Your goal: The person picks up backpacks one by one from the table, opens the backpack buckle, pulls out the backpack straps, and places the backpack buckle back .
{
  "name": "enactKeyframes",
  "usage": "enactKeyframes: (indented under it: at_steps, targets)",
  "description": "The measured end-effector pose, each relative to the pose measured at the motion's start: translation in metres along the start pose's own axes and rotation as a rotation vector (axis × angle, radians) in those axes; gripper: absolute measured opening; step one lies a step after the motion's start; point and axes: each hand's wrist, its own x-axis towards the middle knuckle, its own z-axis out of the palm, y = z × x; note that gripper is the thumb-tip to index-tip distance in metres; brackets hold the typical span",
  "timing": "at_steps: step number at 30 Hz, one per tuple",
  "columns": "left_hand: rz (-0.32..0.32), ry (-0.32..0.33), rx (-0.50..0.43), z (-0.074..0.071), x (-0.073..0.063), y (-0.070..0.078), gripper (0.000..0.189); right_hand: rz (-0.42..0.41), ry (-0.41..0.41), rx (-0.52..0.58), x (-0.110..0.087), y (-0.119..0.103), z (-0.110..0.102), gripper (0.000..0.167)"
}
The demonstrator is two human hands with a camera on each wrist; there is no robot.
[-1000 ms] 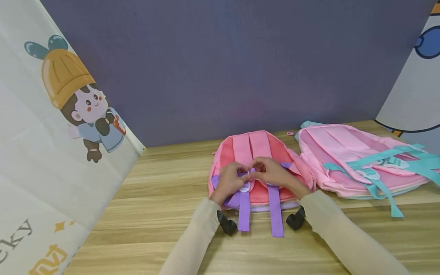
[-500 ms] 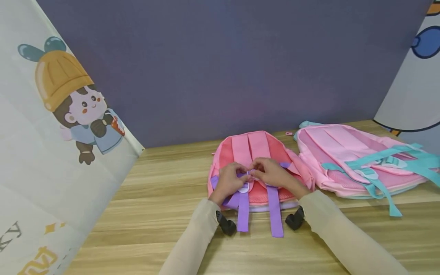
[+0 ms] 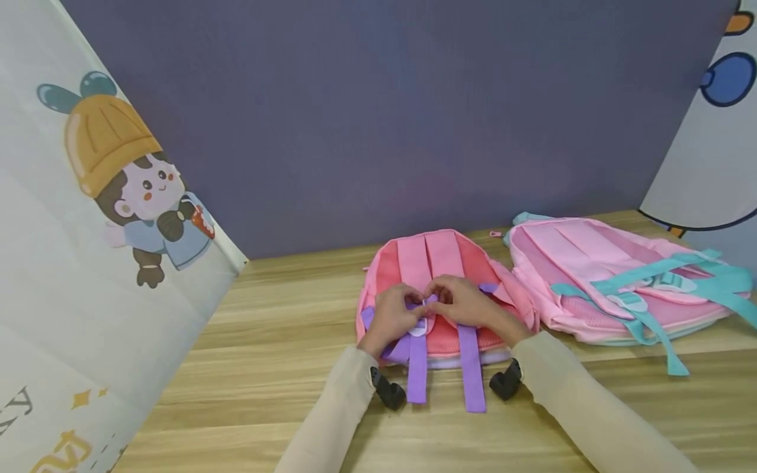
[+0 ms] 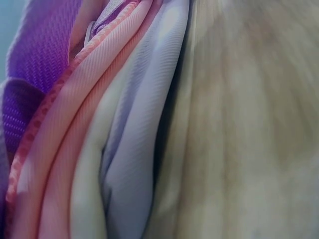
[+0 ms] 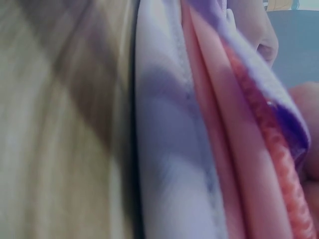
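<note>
A small pink and coral backpack (image 3: 390,259) lies on the table, its shoulder straps facing up. Over its middle my left hand (image 3: 393,316) and right hand (image 3: 464,302) meet fingertip to fingertip. Between them they pinch a purple webbing strap (image 3: 432,301), partly hidden by the fingers. A white buckle (image 3: 418,328) sits just below the left fingertips. Two purple strap ends (image 3: 417,371) hang down past the bag's lower edge. In the left wrist view purple webbing (image 4: 45,45) lies along the bag's layered edge; the right wrist view shows similar webbing (image 5: 264,74) beside part of a hand.
A second, light pink backpack (image 3: 568,246) with teal straps (image 3: 656,272) lies against the first on the right. Behind both rises a dark blue-grey panel (image 3: 384,118). A white sheet with a cartoon figure (image 3: 154,190) borders the wooden table (image 3: 254,368) on the left.
Both hands stay at the same place on the backpack, with small finger movements. The purple strap piece that stood up between the fingertips now lies lower and slants. The head view has shifted slightly.
</note>
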Motion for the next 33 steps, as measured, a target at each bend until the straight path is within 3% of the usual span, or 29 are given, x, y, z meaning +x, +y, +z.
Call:
enactKeyframes:
  at_steps: [6,19,33]
  targets:
    - [-0.018,-0.006,-0.003,0.0006,-0.0003,0.0008,0.018,0.040,-0.006,0.000,-0.0003,-0.0002,-0.0003,0.008]
    - [-0.023,0.000,0.010,-0.0006,0.0018,0.0014,0.019,-0.018,0.026,-0.058,0.0031,-0.0003,-0.0010,0.006]
    - [-0.005,0.012,0.028,0.0007,0.0003,0.0022,0.018,-0.013,0.037,-0.053,0.0012,0.0013,0.0004,0.006]
